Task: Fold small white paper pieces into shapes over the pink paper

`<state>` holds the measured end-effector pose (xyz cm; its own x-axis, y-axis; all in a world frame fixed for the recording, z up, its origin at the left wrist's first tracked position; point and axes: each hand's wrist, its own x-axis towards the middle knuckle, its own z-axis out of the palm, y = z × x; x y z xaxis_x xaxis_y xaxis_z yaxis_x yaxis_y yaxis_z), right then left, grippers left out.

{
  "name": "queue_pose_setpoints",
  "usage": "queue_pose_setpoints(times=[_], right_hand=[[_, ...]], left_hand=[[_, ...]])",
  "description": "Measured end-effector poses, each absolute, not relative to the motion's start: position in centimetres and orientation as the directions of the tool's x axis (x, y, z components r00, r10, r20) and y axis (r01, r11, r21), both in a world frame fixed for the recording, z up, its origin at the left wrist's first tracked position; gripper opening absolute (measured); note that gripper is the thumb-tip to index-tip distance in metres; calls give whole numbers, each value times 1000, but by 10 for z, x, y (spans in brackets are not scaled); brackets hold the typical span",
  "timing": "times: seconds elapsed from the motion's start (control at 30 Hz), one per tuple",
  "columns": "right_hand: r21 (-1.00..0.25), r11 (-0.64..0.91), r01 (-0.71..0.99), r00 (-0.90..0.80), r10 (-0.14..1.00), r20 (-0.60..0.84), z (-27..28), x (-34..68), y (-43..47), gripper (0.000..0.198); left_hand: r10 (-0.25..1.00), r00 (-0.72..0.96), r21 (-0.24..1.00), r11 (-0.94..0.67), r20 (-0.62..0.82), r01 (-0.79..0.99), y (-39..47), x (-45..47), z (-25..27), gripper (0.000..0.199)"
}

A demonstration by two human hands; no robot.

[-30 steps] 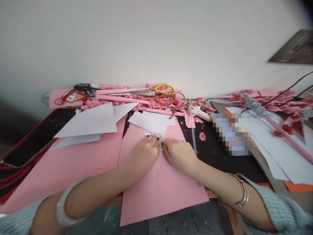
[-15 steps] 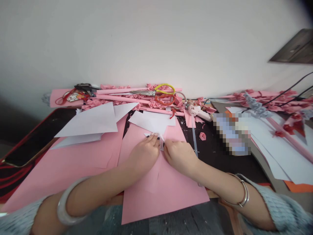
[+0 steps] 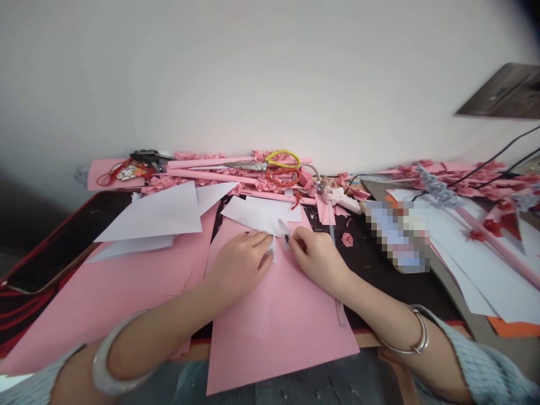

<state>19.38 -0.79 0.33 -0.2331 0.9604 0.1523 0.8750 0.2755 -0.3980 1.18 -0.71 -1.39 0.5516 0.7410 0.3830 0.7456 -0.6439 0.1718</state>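
Note:
My left hand [image 3: 242,261] rests over the pink sheet [image 3: 287,349], fingers closed on a small folded piece of white paper [image 3: 273,247]. Facing it, my right hand [image 3: 316,253] pinches a thin curled end of white paper at its fingertips. Whether both ends belong to one piece, I cannot tell. Just beyond the fingers lies a larger white paper sheet [image 3: 255,211]. To the right of my right hand sits a small pink paper rose [image 3: 347,240]. A clear glue stick [image 3: 340,312] shows partly under my right forearm.
Scissors [image 3: 257,166] lie on pink paper rolls and flowers along the wall. A pink glue gun [image 3: 337,197] stands right of them. White sheets [image 3: 156,211] cover pink paper at left, beside a dark phone-like slab [image 3: 71,242]. More white sheets [image 3: 455,264] lie at right.
My right hand has drawn slightly right, away from my left hand, with the white paper end in its pinch. My left hand has turned a little and shifted slightly left.

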Motion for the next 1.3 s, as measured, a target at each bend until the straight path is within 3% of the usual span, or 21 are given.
queue_pose_setpoints(times=[0.2,0.63,0.9,1.13,1.3], right_hand=[[-552,295,780,-217,955,205,2,201,-2,13],[-554,238,798,-85,954,288,17,219,25,25],[-392,219,894,-58,922,384,17,238,68,21],[-134,145,980,-75,903,423,22,228,66,34],[-233,277,932,-154,886,438,23,221,47,30]], left_hand=[[755,538,172,-627,376,760,0,2,-9,36],[808,498,263,-579,315,772,5,-3,-12,37],[859,459,424,-512,229,747,10,-3,-14,46],[858,438,483,-513,269,710,8,-2,-9,44],[859,439,570,-505,262,647,8,-2,-7,42]])
